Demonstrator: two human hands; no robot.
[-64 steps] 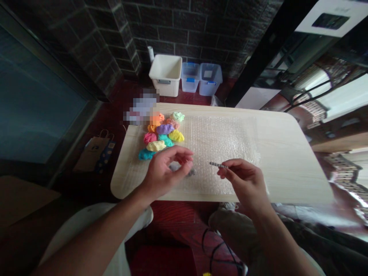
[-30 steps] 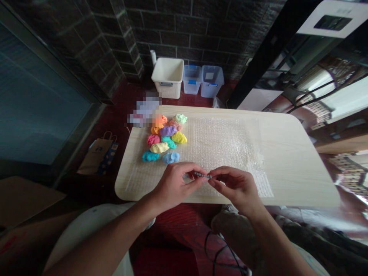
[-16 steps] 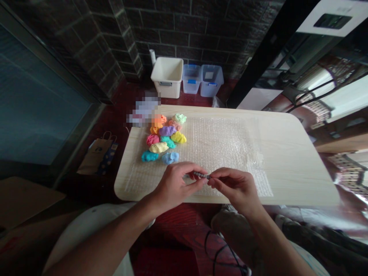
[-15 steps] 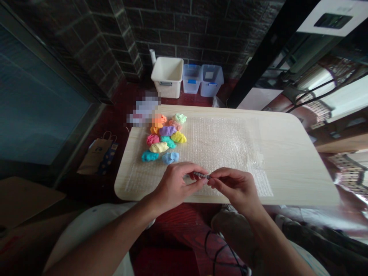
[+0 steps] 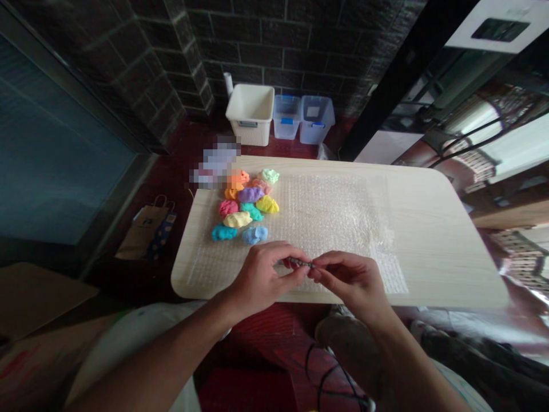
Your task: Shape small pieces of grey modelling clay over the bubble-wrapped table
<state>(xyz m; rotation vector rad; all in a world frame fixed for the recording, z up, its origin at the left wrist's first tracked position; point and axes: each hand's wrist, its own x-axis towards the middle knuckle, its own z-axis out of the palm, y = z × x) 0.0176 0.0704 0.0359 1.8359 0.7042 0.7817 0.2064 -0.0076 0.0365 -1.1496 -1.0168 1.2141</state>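
Between my two hands is a thin grey strip (image 5: 298, 261) with a bumpy, bead-like surface; I cannot tell what it is made of. The thumb and fingers of my left hand (image 5: 266, 270) pinch it along its left part. At the strip's right end my right hand (image 5: 352, 276) closes thumb and forefinger on it, the fingertips of both hands almost touching. Beyond my left hand lie several soft lumps that look like modelling clay, among them a light blue lump (image 5: 255, 234), a teal blue lump (image 5: 223, 232), a pale yellow lump (image 5: 238, 220) and a purple lump (image 5: 250, 195).
Clear bubble wrap (image 5: 330, 212) covers much of the pale wooden table (image 5: 446, 246). Past the far edge, a cream bin (image 5: 251, 129) and two clear plastic boxes stand on the floor by a dark brick wall. A paper bag (image 5: 143, 229) is on the floor at left.
Both hands stay in nearly the same place, still pinching the grey strip. Its angle and the fingertips shift only slightly.
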